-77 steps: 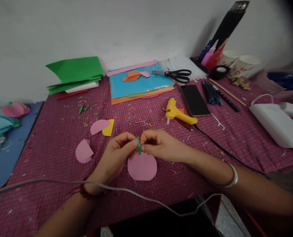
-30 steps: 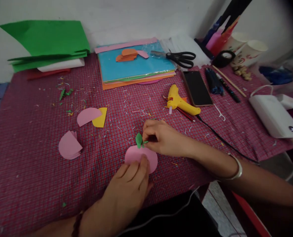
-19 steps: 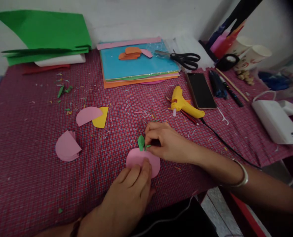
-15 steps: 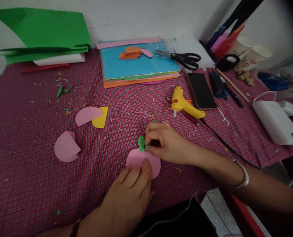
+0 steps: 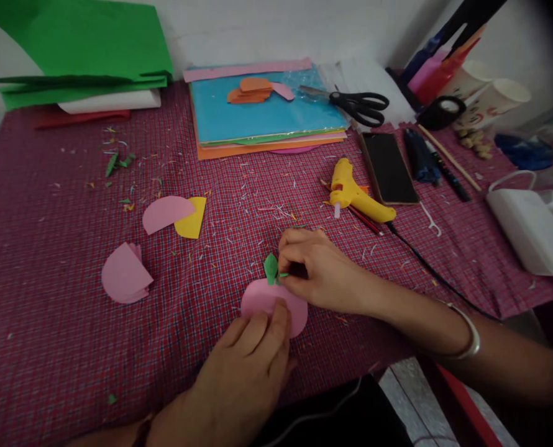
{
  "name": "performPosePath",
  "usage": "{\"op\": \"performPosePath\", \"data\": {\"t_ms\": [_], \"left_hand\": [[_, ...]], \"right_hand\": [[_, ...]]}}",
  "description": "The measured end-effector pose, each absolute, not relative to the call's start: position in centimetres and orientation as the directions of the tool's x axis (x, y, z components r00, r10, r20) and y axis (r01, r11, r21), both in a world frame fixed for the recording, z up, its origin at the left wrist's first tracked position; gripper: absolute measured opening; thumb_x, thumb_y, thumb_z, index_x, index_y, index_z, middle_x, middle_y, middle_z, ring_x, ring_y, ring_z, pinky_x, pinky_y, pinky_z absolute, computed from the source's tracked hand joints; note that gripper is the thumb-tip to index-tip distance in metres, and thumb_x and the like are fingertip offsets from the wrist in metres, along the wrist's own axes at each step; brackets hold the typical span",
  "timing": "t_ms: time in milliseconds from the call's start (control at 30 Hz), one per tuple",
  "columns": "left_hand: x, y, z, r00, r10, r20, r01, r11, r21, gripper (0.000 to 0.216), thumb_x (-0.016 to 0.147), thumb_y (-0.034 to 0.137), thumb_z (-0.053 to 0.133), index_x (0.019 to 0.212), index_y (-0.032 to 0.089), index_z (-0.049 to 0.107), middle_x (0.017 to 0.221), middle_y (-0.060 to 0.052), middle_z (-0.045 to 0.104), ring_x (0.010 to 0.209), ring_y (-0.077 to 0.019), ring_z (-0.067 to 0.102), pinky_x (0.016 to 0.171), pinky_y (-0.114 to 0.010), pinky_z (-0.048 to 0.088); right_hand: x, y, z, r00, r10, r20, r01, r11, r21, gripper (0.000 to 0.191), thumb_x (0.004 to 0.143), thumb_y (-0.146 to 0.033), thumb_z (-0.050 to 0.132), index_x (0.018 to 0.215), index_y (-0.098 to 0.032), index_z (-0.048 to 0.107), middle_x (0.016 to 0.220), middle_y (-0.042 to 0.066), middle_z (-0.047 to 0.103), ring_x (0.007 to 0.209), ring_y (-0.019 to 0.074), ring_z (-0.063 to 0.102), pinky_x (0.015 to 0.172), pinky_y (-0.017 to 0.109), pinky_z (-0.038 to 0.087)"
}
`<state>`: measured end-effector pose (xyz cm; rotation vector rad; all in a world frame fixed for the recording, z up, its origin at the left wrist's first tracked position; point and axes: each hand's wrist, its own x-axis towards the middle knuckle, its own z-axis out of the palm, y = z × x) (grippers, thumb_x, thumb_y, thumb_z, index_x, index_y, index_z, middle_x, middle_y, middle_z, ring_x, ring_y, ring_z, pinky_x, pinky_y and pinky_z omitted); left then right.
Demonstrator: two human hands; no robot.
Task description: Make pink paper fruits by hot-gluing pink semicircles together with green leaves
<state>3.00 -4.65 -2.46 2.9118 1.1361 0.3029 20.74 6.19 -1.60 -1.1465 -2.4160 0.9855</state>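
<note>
A rounded pink paper cutout (image 5: 258, 299) lies on the checked cloth in front of me. My left hand (image 5: 248, 366) rests over its lower part, fingers stretched out and pressing it flat. At the cutout's top edge stands a green paper leaf (image 5: 270, 268) on a short stem. Just right of that leaf, my right hand (image 5: 311, 267) is closed in a pinch on a second small green paper leaf (image 5: 283, 275), mostly hidden by the fingertips.
Folded pink circles (image 5: 125, 276), a pink half-oval (image 5: 164, 213) and a yellow piece (image 5: 191, 220) lie left. A yellow glue gun (image 5: 353, 194), phone (image 5: 388, 167) and scissors (image 5: 360, 107) are beyond my right hand. Coloured sheets (image 5: 258, 124) sit behind; paper scraps litter the cloth.
The whole view has shifted slightly, so things on the table sit a little differently in the picture. Both hands keep the same pose at the pink cutout.
</note>
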Motion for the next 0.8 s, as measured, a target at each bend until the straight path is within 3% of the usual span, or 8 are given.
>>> {"op": "performPosePath", "data": {"t_ms": [167, 300, 800], "left_hand": [[2.94, -4.56, -2.25, 0.723, 0.679, 0.129, 0.672, -0.734, 0.096, 0.030, 0.093, 0.022, 0.042, 0.106, 0.016, 0.068, 0.109, -0.008, 0.070, 0.091, -0.0218, 0.062, 0.072, -0.033, 0.051], [3.04, -4.64, -2.68, 0.698, 0.699, 0.157, 0.689, -0.715, 0.118, 0.032, 0.093, 0.023, 0.040, 0.108, 0.012, 0.066, 0.099, -0.009, 0.070, 0.086, -0.0221, 0.061, 0.070, -0.034, 0.051], [3.09, -4.74, -2.75, 0.693, 0.698, 0.182, 0.687, -0.715, 0.128, 0.033, 0.094, 0.019, 0.037, 0.110, 0.010, 0.064, 0.102, -0.010, 0.068, 0.091, -0.0232, 0.059, 0.073, -0.036, 0.049]], "right_hand": [[20.72, 6.16, -1.56, -0.646, 0.763, -0.036, 0.572, 0.452, -0.685, 0.009, 0.071, -0.010, 0.057, 0.067, -0.017, 0.059, 0.078, 0.000, 0.056, 0.076, 0.0150, 0.051, 0.070, 0.030, 0.031], [20.70, 6.10, -1.59, -0.641, 0.766, -0.035, 0.575, 0.450, -0.684, 0.009, 0.071, -0.010, 0.057, 0.067, -0.017, 0.060, 0.080, 0.000, 0.058, 0.077, 0.0154, 0.051, 0.071, 0.030, 0.031], [20.73, 6.18, -1.21, -0.648, 0.758, -0.074, 0.607, 0.456, -0.651, 0.006, 0.071, -0.011, 0.058, 0.071, -0.018, 0.058, 0.082, 0.000, 0.057, 0.080, 0.0155, 0.051, 0.072, 0.030, 0.028]]}}
